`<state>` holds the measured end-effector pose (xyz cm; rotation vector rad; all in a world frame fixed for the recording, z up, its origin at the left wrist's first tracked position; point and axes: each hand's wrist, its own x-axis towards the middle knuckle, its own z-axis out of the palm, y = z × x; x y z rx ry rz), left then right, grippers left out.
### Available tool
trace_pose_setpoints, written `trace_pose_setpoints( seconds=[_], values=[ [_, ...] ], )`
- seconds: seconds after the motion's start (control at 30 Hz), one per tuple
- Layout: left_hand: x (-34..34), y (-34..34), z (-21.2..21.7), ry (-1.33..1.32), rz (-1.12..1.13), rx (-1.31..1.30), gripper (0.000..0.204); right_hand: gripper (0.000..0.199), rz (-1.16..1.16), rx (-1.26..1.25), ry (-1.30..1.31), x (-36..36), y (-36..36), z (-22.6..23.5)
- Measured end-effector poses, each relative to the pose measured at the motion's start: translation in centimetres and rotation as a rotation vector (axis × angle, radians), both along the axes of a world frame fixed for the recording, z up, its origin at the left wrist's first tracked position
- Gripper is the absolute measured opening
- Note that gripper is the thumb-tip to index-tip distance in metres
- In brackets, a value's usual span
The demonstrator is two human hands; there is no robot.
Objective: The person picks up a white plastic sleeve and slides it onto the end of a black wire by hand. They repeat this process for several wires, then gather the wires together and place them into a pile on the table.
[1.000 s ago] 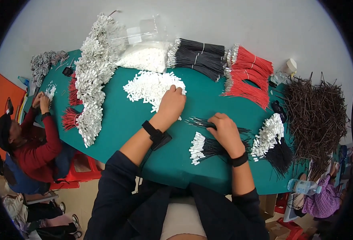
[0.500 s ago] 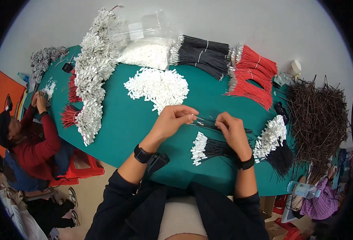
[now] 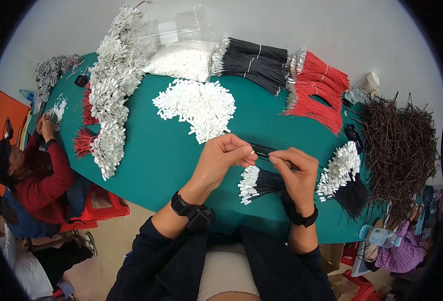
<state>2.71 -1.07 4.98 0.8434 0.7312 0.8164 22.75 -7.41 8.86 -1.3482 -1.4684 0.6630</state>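
My left hand (image 3: 224,158) and my right hand (image 3: 296,168) meet over the green table (image 3: 156,150), both pinching a short black wire (image 3: 262,149) between their fingertips. Whether a small white connector sits between the left fingers cannot be told. Just below the hands lies a bundle of black wires with white connectors (image 3: 256,183). A loose pile of white connectors (image 3: 196,105) lies just beyond my left hand. A second bundle of finished black wires (image 3: 342,175) sits to the right of my right hand.
Black wire bundles (image 3: 254,62) and red wire bundles (image 3: 317,88) lie at the far edge beside a bag of white parts (image 3: 181,57). A long heap of white-tipped red wires (image 3: 108,100) runs down the left. Brown wires (image 3: 399,145) are piled right. A person in red (image 3: 40,175) works at left.
My left hand left the white connector pile and drew back toward me. It now meets my right hand at the black wire.
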Motion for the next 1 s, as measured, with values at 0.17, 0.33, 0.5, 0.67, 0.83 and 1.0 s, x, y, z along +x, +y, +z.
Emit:
trace_pose_setpoints(
  seconds=[0.17,0.33,0.5,0.67,0.83,1.0],
  values=[
    [0.4,-0.5,0.1,-0.068,0.038,-0.036,0.011,0.004,-0.051,0.020,-0.060,-0.4,-0.3,0.3],
    [0.3,-0.7,0.5,-0.046,0.043,-0.036,0.011,0.004,-0.054,0.054,-0.035,-0.8,-0.4,-0.1],
    [-0.1,-0.6,-0.1,-0.032,0.008,-0.012,0.011,0.004,-0.054,0.055,-0.029,-0.9,-0.4,0.0],
    [0.2,-0.9,0.0,-0.070,0.045,-0.007,0.010,0.004,-0.067,0.072,-0.036,-0.9,-0.5,0.1],
    [0.4,-1.0,0.3,-0.071,0.106,0.062,0.013,0.004,-0.081,0.083,-0.032,-0.8,-0.6,0.2],
    [0.4,-1.3,0.9,-0.031,0.128,0.065,0.017,0.004,-0.078,0.089,-0.027,-0.8,-0.6,0.2]
  ],
)
